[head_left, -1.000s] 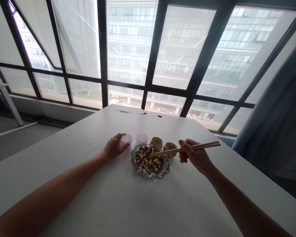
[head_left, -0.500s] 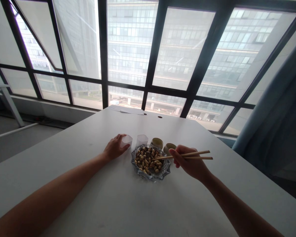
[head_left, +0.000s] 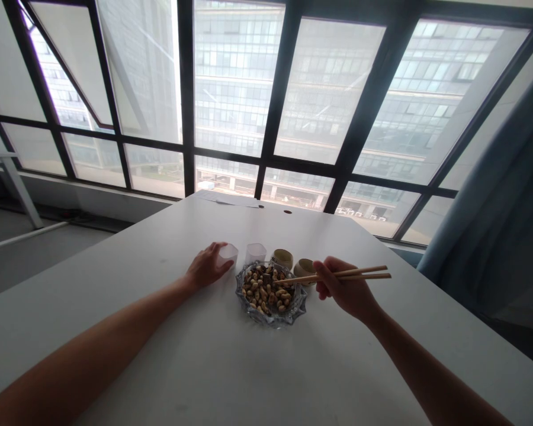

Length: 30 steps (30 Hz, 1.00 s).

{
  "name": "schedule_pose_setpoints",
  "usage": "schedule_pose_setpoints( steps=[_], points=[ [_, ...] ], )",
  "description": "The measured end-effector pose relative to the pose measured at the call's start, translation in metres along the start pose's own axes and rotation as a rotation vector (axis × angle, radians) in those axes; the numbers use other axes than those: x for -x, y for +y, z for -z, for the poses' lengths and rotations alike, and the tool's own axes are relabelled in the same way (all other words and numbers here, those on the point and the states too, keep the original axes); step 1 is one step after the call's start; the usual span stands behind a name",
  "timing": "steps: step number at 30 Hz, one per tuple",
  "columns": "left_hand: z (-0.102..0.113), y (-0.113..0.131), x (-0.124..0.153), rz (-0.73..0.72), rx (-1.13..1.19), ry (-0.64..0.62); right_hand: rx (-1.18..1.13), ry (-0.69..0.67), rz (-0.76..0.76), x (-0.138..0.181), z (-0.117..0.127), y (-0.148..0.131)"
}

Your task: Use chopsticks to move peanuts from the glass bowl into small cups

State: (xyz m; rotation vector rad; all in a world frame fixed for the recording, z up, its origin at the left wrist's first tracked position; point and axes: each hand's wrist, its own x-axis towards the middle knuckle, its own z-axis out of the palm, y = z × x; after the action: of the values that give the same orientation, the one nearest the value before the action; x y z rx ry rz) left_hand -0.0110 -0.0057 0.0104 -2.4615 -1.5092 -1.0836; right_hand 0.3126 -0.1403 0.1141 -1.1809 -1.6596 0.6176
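My left hand [head_left: 209, 265] is closed around the near left side of a clear plastic cup [head_left: 229, 254] standing on the table. In my right hand [head_left: 344, 288] is a pair of wooden chopsticks [head_left: 365, 273], their tips reaching down among the peanuts [head_left: 261, 291]. A scalloped glass bowl [head_left: 275, 321] holds these peanuts along with some darker pieces. Whether the tips grip a piece is too small to tell. Behind the bowl stand a second clear cup [head_left: 255, 253] and two olive-coloured round cups [head_left: 283, 258], the right one partly covered by my right hand.
The white table [head_left: 195, 367] stretches toward the windows, with sheets of paper [head_left: 231, 200] at its far edge. A dark round hole [head_left: 288, 212] shows in the tabletop. On the right hangs a blue-grey curtain [head_left: 493, 195].
My right hand has shifted slightly to the right, and the chopsticks' tips have risen a little and lie closer together. My left hand stays on the cup.
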Motion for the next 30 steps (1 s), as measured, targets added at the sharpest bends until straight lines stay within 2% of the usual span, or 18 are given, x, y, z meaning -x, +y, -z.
schedule_pose_setpoints(
  steps=[6,9,12,14,17,20,22,26,30],
  points=[
    [-0.001,0.0,0.0,0.02,0.004,0.01,-0.214,0.172,-0.128,-0.012,0.007,0.016],
    [0.0,0.0,0.0,0.024,0.001,0.0,-0.371,0.232,-0.211,-0.018,0.011,0.023],
    [0.0,0.0,0.001,0.026,-0.003,-0.008,-0.421,0.277,-0.25,-0.021,0.011,0.024],
    [0.0,0.001,0.001,0.027,-0.001,-0.002,-0.359,0.306,-0.206,-0.018,0.01,0.021],
    [0.0,0.001,0.001,0.039,-0.002,0.001,-0.111,0.321,-0.009,-0.009,0.008,0.012],
    [0.0,0.001,0.001,0.045,-0.008,-0.01,0.169,0.229,0.222,0.003,0.005,0.003],
    [0.001,0.002,0.001,0.039,0.001,-0.011,0.286,0.16,0.315,0.008,0.003,-0.001],
    [0.005,0.004,0.001,-0.085,0.057,0.048,0.375,0.083,0.374,0.011,-0.001,-0.001],
    [0.009,0.006,0.0,-0.251,0.09,0.086,0.386,0.094,0.384,0.008,0.0,0.003]
  ],
)
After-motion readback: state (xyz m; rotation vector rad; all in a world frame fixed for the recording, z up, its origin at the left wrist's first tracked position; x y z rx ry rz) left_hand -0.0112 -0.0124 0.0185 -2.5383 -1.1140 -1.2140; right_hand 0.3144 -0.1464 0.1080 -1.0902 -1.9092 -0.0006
